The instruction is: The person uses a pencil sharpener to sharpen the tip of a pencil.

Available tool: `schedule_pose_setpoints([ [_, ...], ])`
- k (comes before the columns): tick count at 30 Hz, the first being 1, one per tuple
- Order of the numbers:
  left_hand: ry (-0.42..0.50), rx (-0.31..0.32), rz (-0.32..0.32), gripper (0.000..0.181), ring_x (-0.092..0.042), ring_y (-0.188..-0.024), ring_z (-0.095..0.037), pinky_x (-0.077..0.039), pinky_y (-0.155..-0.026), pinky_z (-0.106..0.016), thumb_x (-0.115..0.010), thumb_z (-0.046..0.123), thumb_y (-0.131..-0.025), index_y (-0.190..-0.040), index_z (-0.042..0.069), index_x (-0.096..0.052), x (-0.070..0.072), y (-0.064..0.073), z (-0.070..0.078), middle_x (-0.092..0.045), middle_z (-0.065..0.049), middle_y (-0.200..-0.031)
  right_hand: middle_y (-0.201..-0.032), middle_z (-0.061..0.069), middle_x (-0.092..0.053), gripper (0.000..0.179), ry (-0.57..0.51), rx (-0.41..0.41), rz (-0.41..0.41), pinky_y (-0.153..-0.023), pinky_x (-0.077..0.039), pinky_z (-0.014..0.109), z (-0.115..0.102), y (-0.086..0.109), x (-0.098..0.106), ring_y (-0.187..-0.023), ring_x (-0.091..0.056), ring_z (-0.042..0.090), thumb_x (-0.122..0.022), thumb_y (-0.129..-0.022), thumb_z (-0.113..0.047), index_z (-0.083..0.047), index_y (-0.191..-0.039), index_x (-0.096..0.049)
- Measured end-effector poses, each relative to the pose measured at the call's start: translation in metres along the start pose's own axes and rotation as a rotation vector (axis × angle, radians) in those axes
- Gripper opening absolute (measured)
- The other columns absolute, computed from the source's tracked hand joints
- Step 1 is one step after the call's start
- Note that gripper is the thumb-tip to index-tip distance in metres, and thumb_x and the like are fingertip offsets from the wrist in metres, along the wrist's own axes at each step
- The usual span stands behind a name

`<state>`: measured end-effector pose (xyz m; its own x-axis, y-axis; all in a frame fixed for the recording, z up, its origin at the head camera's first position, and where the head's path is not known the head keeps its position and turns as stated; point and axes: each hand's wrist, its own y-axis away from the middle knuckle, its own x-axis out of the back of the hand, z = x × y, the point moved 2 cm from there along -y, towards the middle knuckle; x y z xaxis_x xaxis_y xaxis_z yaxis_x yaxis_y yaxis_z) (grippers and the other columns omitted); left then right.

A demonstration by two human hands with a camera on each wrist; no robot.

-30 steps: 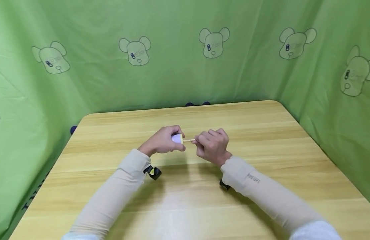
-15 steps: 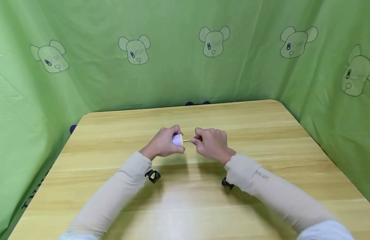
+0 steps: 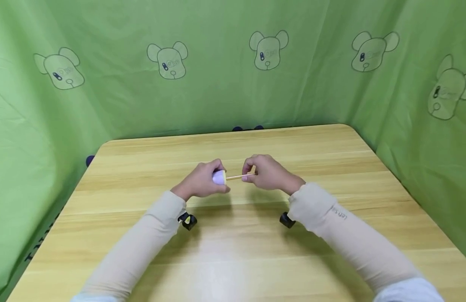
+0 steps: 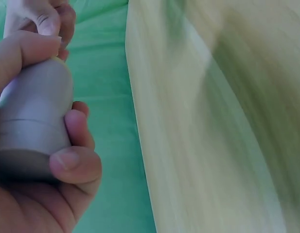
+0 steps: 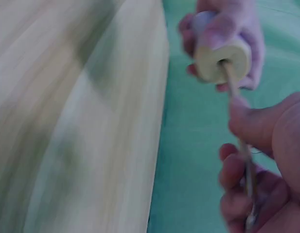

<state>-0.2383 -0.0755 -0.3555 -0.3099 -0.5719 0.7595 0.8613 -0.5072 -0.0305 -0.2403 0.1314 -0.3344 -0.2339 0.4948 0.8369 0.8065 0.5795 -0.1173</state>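
My left hand (image 3: 201, 182) holds a small lavender cylinder (image 3: 219, 177) above the table, its pale yellow end facing right. In the left wrist view the fingers and thumb wrap round the cylinder (image 4: 37, 104), whose base looks darker. A thin light-coloured stick (image 3: 234, 177) runs into the hole in the yellow end (image 5: 206, 63). My right hand (image 3: 271, 173) pinches this stick between thumb and fingers, a short way from the cylinder. In the right wrist view the stick (image 5: 232, 80) passes along the fingers to a shiny far end. How deep it sits in the hole is hidden.
Both hands are over a wooden table (image 3: 233, 235) with rounded far corners. Green cloth (image 3: 217, 100) printed with bear heads hangs behind it and at both sides. A small black camera (image 3: 188, 220) is strapped under the left wrist, another (image 3: 287, 220) under the right.
My right hand has shifted right, away from the cylinder, and turned its grip, so more of the stick shows. My left hand has moved slightly left, still holding the cylinder.
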Motion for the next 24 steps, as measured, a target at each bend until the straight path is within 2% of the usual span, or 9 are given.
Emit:
schedule_pose_setpoints([
  [2, -0.013, 0.021, -0.016, 0.042, -0.058, -0.072, -0.019, -0.050, -0.058, -0.029, -0.080, 0.029, -0.074, -0.103, 0.011, -0.056, 0.005, 0.002, -0.001, -0.060, -0.005, -0.086, -0.087, 0.001, -0.061, 0.010, 0.057, 0.082, 0.077, -0.064, -0.048, 0.031, 0.002, 0.003, -0.004, -0.068, -0.053, 0.015, -0.074, -0.087, -0.016, -0.009, -0.085, -0.068],
  [5, -0.011, 0.043, -0.037, 0.042, -0.058, -0.071, -0.019, -0.050, -0.057, -0.030, -0.079, 0.032, -0.074, -0.103, 0.011, -0.056, 0.012, 0.004, -0.001, -0.060, -0.005, -0.084, -0.086, 0.003, -0.061, 0.014, 0.193, 0.245, 0.221, -0.060, -0.049, 0.029, 0.005, 0.008, -0.013, -0.066, -0.055, 0.013, -0.074, -0.086, -0.020, -0.008, -0.086, -0.067],
  [8, 0.001, 0.047, -0.036, 0.042, -0.058, -0.071, -0.020, -0.050, -0.057, -0.031, -0.079, 0.033, -0.074, -0.102, 0.011, -0.056, 0.018, 0.006, 0.001, -0.061, -0.006, -0.083, -0.075, 0.001, -0.063, 0.018, 0.344, 0.389, 0.402, -0.054, -0.044, 0.030, 0.008, 0.010, -0.019, -0.057, -0.056, 0.012, -0.075, -0.085, -0.023, -0.008, -0.084, -0.066],
  [11, 0.014, 0.049, -0.035, 0.043, -0.058, -0.072, -0.020, -0.050, -0.057, -0.032, -0.079, 0.033, -0.074, -0.103, 0.011, -0.056, 0.021, 0.006, 0.004, -0.061, -0.006, -0.085, -0.065, -0.001, -0.061, 0.021, 0.410, 0.473, 0.540, -0.049, -0.036, 0.032, 0.011, 0.011, -0.023, -0.051, -0.055, 0.012, -0.072, -0.086, -0.028, -0.009, -0.084, -0.064],
  [14, 0.014, 0.056, -0.038, 0.043, -0.058, -0.073, -0.020, -0.050, -0.058, -0.032, -0.079, 0.034, -0.074, -0.103, 0.012, -0.056, 0.022, 0.006, 0.004, -0.061, -0.005, -0.085, -0.066, 0.001, -0.060, 0.027, 0.393, 0.538, 0.582, -0.050, -0.039, 0.030, 0.014, 0.012, -0.026, -0.053, -0.054, 0.013, -0.064, -0.093, -0.033, -0.007, -0.085, -0.063],
  [18, 0.023, 0.056, -0.038, 0.042, -0.058, -0.072, -0.020, -0.050, -0.057, -0.032, -0.079, 0.033, -0.073, -0.101, 0.012, -0.056, 0.022, 0.007, 0.004, -0.061, -0.006, -0.085, -0.074, 0.005, -0.060, 0.034, 0.353, 0.589, 0.583, -0.054, -0.049, 0.030, 0.014, 0.013, -0.028, -0.059, -0.056, 0.016, -0.053, -0.098, -0.033, -0.003, -0.087, -0.063],
  [20, 0.032, 0.053, -0.033, 0.042, -0.057, -0.072, -0.020, -0.049, -0.057, -0.031, -0.079, 0.032, -0.073, -0.101, 0.011, -0.056, 0.022, 0.007, 0.004, -0.061, -0.006, -0.085, -0.076, 0.006, -0.061, 0.035, 0.360, 0.589, 0.609, -0.056, -0.050, 0.031, 0.014, 0.013, -0.029, -0.063, -0.059, 0.018, -0.052, -0.099, -0.033, -0.003, -0.086, -0.064],
  [24, 0.052, 0.057, -0.022, 0.042, -0.057, -0.072, -0.020, -0.050, -0.057, -0.031, -0.079, 0.032, -0.074, -0.102, 0.011, -0.056, 0.023, 0.007, 0.004, -0.061, -0.006, -0.085, -0.077, 0.006, -0.063, 0.035, 0.417, 0.557, 0.712, -0.060, -0.045, 0.036, 0.014, 0.012, -0.029, -0.068, -0.062, 0.022, -0.054, -0.099, -0.034, -0.005, -0.083, -0.067],
])
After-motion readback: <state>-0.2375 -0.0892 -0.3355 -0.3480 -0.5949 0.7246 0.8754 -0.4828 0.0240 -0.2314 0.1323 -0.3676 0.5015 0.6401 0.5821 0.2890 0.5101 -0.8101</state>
